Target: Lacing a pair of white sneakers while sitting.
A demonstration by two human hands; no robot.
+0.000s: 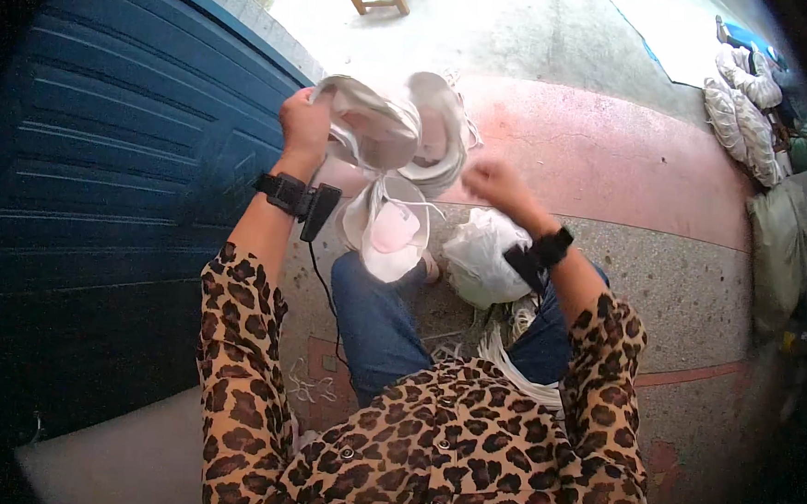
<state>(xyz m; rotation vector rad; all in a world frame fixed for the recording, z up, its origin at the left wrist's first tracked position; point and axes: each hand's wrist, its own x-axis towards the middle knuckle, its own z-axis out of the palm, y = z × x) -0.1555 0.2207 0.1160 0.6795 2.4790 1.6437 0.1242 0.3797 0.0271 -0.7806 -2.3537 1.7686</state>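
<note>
Cluster of cupped white pieces point(372, 132), probably shoe uppers, held up in front of the knees; a thin white cord point(420, 204) runs among them. Left hand point(306, 124) clamped on the rim of the left-hand piece. Right hand point(498, 186) apart from it, just right of the cluster, fingers curled and blurred; cannot tell whether it grips any cord. Step in hand looks like threading or tying the pieces together. Next move, as judged, calls for a steady left grip while the right draws a cord end snug without bending the rims. Below the right hand, a white plastic bag point(484, 262); pale strands point(518, 374) by the right thigh. Dark blue panelled door point(141, 162) on the left.
</note>
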